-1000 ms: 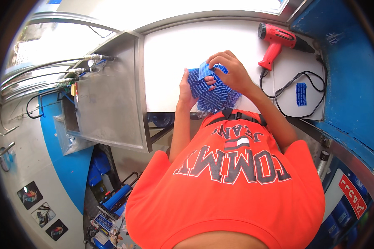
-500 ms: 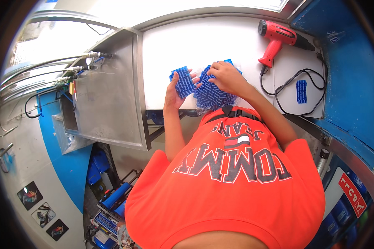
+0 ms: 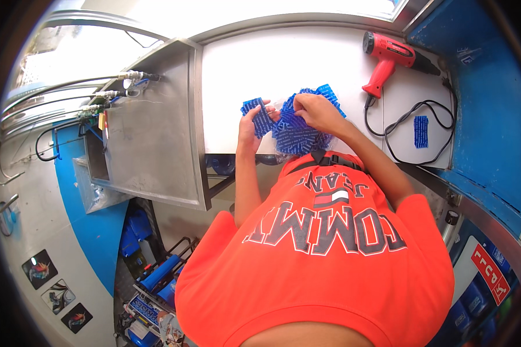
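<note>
My left hand grips a small bundle of flat blue printed sleeves, thumb on top and fingertips showing past its right side. Close by on the right, a heap of the same blue sleeves lies in crinkled clear plastic at the front of the white table. Over this heap is my right hand, its fingers curled and pinched together. Whatever is between those fingertips is hidden. A separate blue sleeve lies flat at the table's right side.
A red heat gun rests at the back right of the white table, its black cord looping around the lone sleeve. At the left stands a metal panel with hoses behind it. A blue wall bounds the right.
My right hand's fingers have drawn closer together over the heap. The bundle in my left hand has tilted and looks narrower. Some sleeves at the heap's far right edge have shifted.
</note>
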`<state>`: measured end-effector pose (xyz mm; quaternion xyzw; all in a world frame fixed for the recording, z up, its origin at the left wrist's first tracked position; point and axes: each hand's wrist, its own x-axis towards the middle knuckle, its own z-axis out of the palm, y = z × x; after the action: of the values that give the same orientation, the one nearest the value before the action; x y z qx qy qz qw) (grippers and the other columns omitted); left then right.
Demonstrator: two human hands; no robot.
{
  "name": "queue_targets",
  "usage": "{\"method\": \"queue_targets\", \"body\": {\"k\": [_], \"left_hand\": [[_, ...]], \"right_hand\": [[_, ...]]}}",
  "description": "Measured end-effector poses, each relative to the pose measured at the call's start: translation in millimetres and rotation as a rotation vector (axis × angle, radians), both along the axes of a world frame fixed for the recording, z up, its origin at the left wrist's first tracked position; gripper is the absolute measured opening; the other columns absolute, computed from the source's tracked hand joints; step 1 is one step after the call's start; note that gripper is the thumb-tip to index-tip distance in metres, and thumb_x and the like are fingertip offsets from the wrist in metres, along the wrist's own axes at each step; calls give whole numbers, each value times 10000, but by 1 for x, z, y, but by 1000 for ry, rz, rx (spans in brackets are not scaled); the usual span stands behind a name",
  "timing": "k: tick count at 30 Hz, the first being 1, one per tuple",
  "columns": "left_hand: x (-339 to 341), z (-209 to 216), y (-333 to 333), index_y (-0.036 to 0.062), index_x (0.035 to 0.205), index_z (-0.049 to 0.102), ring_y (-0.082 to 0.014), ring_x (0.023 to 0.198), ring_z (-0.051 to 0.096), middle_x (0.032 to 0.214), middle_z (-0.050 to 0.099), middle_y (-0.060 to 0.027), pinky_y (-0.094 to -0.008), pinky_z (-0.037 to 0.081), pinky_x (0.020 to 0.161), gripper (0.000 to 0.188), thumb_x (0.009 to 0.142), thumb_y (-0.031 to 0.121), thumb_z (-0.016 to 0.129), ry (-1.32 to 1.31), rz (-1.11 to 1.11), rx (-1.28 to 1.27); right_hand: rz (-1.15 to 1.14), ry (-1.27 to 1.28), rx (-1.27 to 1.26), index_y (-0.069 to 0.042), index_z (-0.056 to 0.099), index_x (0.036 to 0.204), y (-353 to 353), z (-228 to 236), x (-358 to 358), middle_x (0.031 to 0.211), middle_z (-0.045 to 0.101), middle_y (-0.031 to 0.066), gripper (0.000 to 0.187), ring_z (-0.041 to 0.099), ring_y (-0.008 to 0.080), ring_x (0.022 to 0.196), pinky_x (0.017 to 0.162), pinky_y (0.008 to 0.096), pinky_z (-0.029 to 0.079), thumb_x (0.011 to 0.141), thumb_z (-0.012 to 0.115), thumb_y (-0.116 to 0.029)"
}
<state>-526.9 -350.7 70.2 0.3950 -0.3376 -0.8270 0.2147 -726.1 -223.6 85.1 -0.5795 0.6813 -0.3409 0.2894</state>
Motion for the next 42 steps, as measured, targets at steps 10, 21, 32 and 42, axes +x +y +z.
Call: {"method": "queue_targets", "body": {"k": [10, 21, 32, 42], "left_hand": [[-17, 21, 3, -33, 1177, 599, -226, 785, 705, 914, 691, -125, -357, 593, 729, 518, 1080, 435, 398, -46, -156, -60], [-40, 40, 25, -1, 1320, 519, -362, 855, 736, 1137, 668, -225, -480, 643, 706, 772, 1038, 660, 236, 33, -428, 178], [-34, 27, 35, 36, 1263, 578, -276, 829, 718, 958, 690, -140, -400, 617, 732, 764, 1029, 681, 242, 226, -284, 205], [-18, 16, 5, 37, 1386, 490, -253, 885, 707, 1043, 684, -168, -433, 604, 862, 345, 1061, 151, 480, -38, 80, -170]], "right_hand": [[43, -214, -86, -7, 678, 990, -2, 66, -28, 934, 704, 143, 132, 684, 311, 886, 803, 401, 531, 873, 678, -66], [424, 129, -190, -74, 745, 915, -14, 65, -15, 977, 719, 58, 178, 661, 259, 1039, 1082, 421, 424, 761, 682, -10], [92, -34, -442, -57, 726, 1066, -2, 58, -4, 1159, 694, 73, 197, 646, 280, 1087, 1039, 430, 479, 879, 667, -74], [229, 563, 3, -62, 620, 1048, 15, 2, 15, 1039, 635, 102, 262, 635, 265, 975, 848, 406, 463, 844, 748, -166]]}}
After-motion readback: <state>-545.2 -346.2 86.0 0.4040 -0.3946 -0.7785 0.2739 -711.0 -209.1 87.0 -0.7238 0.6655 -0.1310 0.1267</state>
